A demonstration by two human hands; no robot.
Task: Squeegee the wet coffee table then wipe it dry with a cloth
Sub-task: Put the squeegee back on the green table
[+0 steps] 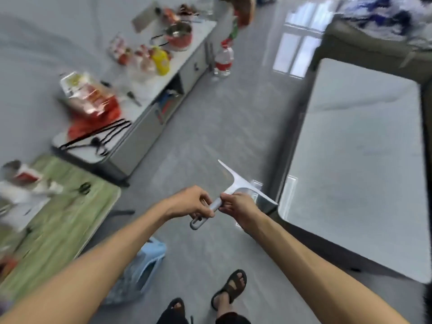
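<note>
I hold a grey squeegee (236, 183) in front of me with both hands, above the floor. My left hand (190, 202) grips the lower handle near its hanging loop. My right hand (238, 206) grips the handle just below the white blade. The blade points up and to the right, its right end close to the near left corner of the coffee table (360, 164). The table has a pale glossy top with rounded corners and stretches away on my right. No cloth for drying is clearly visible.
A low white cabinet (149, 108) cluttered with bottles, bags and a pot stands at the left. A green-covered table (58, 225) is at near left. A blue bag (140, 272) lies on the floor by my sandalled feet. A water jug (223, 60) stands farther off, and a sofa (374, 43) beyond the coffee table.
</note>
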